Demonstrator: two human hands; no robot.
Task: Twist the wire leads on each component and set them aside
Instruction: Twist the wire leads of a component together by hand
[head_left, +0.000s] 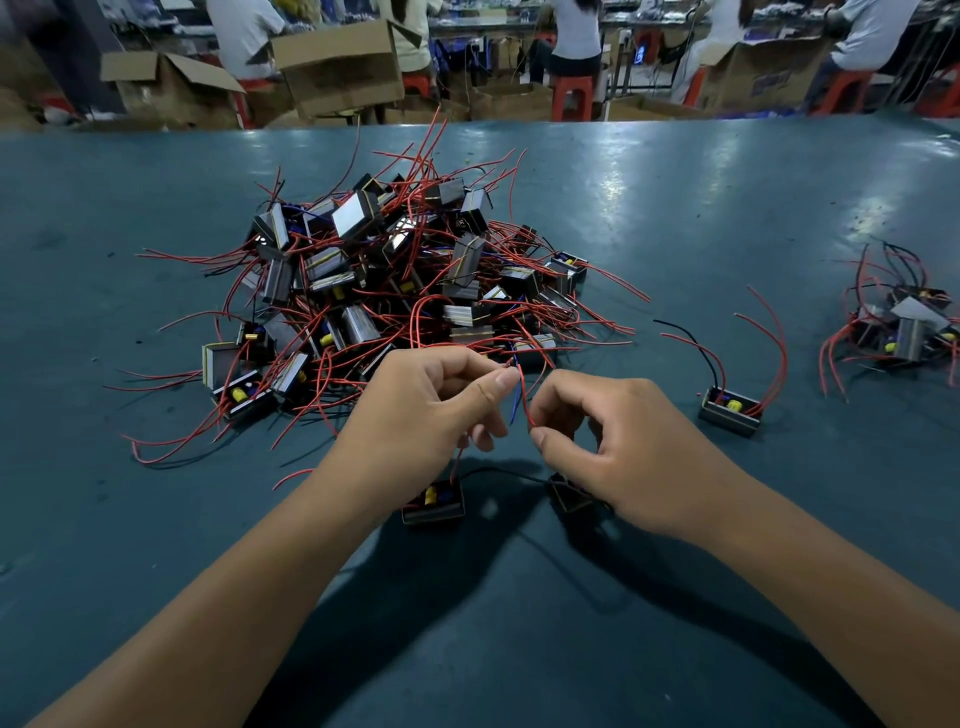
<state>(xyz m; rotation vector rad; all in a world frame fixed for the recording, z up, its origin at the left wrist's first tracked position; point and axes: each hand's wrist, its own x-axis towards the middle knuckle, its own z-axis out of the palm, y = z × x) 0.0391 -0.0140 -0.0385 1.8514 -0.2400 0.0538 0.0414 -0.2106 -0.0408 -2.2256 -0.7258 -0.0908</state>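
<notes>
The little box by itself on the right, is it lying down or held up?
Lying down: the lone component rests on the table, untouched.

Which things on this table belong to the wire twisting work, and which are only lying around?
For the job:
- red lead, pinched by left hand and right hand
- component under the hands
- big pile of components
- small heap at far right
- single component

Just lying about:
- cardboard boxes
- red stools
</notes>
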